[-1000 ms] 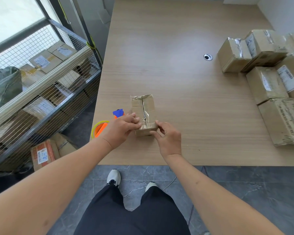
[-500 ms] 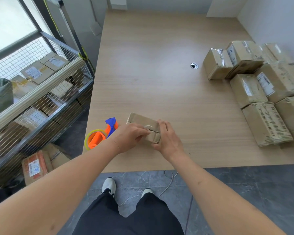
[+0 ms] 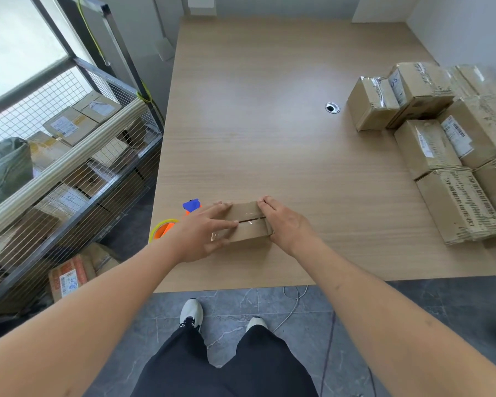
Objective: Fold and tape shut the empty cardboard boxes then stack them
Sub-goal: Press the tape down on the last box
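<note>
One small cardboard box (image 3: pixel 248 222) lies on the tabletop (image 3: pixel 269 124) at the 6 o'clock edge, its top seam running from 9 to 3 o'clock. The left hand (image 3: pixel 201 233) lies over the 9 o'clock end with fingers straight, pressing the flaps and a loose tape end down; this grip is released, not clenched. The right hand (image 3: pixel 287 224) curls its fingers over the 3 o'clock end, grasping the box, apparently to brace it against sliding. One tape dispenser (image 3: pixel 172 224) rests just beside the left hand at 9 o'clock, within reach. About nine taped boxes (image 3: pixel 453 144) sit grouped at 2 o'clock, presumably the stacking area.
</note>
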